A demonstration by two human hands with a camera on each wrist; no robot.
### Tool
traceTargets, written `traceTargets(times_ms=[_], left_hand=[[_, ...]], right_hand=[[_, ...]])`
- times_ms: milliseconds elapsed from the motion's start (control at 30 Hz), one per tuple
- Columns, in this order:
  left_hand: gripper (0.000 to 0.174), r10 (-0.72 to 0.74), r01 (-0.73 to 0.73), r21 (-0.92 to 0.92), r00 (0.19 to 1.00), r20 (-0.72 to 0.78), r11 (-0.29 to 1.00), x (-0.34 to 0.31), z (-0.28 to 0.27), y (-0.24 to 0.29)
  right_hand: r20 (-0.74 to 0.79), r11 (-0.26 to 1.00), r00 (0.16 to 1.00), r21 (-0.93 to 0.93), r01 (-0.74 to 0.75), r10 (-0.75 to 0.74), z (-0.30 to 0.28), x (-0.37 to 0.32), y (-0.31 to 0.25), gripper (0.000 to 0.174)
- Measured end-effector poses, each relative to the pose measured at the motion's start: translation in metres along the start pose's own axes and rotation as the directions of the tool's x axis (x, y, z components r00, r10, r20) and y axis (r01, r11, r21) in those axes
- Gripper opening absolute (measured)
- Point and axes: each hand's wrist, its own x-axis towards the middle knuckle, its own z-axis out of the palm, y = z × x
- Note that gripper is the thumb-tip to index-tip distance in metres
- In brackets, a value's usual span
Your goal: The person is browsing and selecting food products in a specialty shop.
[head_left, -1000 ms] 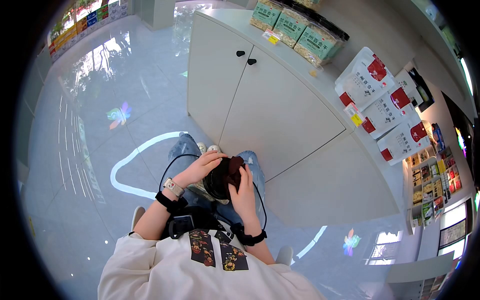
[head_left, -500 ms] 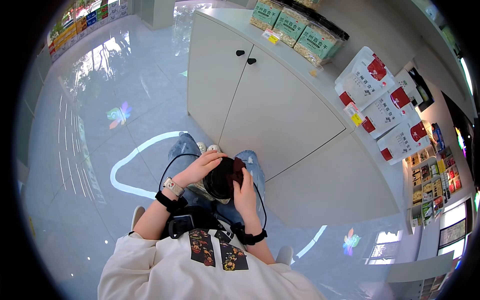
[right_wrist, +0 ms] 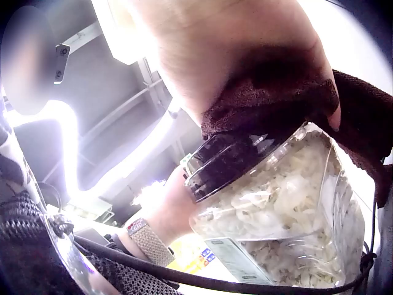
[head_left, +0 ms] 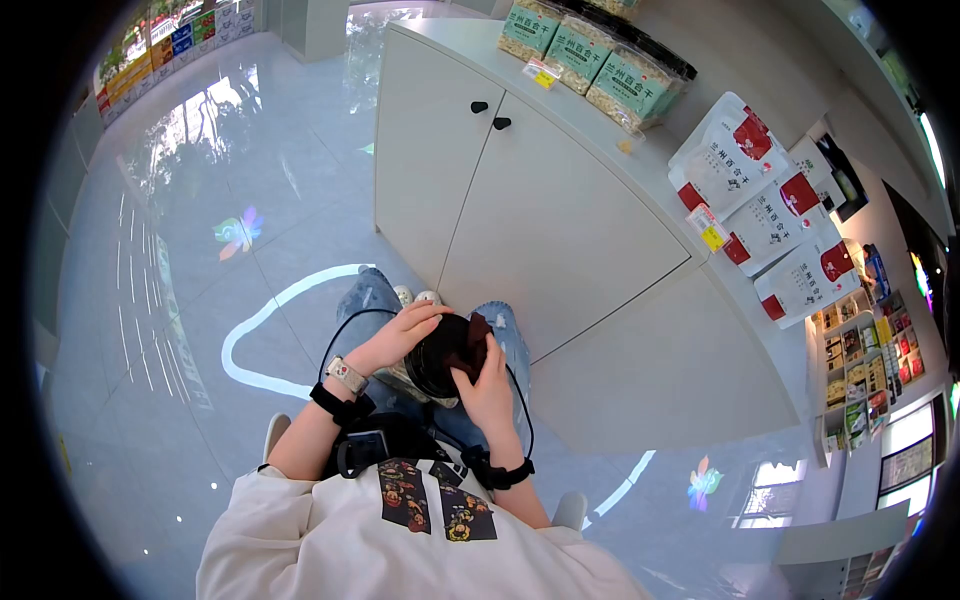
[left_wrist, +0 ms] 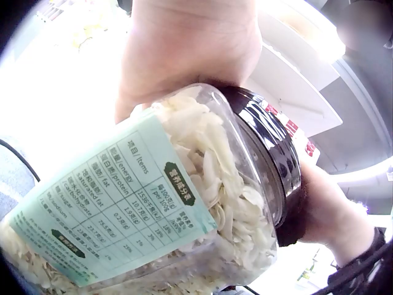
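A clear plastic jar (left_wrist: pixel 227 196) with a black lid (head_left: pixel 430 358) is held tilted over the person's lap. White dried flakes fill it, and a pale green nutrition label (left_wrist: pixel 116 203) covers one side. The left hand (head_left: pixel 400 337) holds the jar from the left, fingers lying over the lid's far edge. On the other side the right hand (head_left: pixel 487 395) grips a dark brown cloth (right_wrist: pixel 270 98) against the lid and the jar's shoulder. Part of the cloth hangs loose past the fingers. The right fingertips are partly hidden by the cloth.
Just ahead stands a white cabinet (head_left: pixel 560 230) with black knobs. On its top are similar jars (head_left: pixel 635 88) with green labels and several white and red pouches (head_left: pixel 770 225). Black cables (head_left: pixel 325 350) run near both wrists. Stocked shelves (head_left: pixel 870 370) stand far right.
The right hand has shifted slightly over the lid, dragging the cloth; its folds lie differently and the thumb now reaches further left. The left hand and jar have stayed nearly still.
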Motion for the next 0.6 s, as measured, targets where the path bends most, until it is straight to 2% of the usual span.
traceTargets(times_ms=[400,600], left_hand=[[0.034,0.004,-0.004,0.011,1.0,-0.007,1.0,0.001,0.002,-0.002],[0.034,0.0,0.0,0.005,1.0,0.003,1.0,0.001,0.002,-0.004]], right_hand=[[-0.035,0.997,0.999,0.08,0.014,-0.011,0.006,0.001,0.011,0.044],[-0.048,0.999,0.999,0.035,0.0,0.001,0.005,0.001,0.01,0.047]])
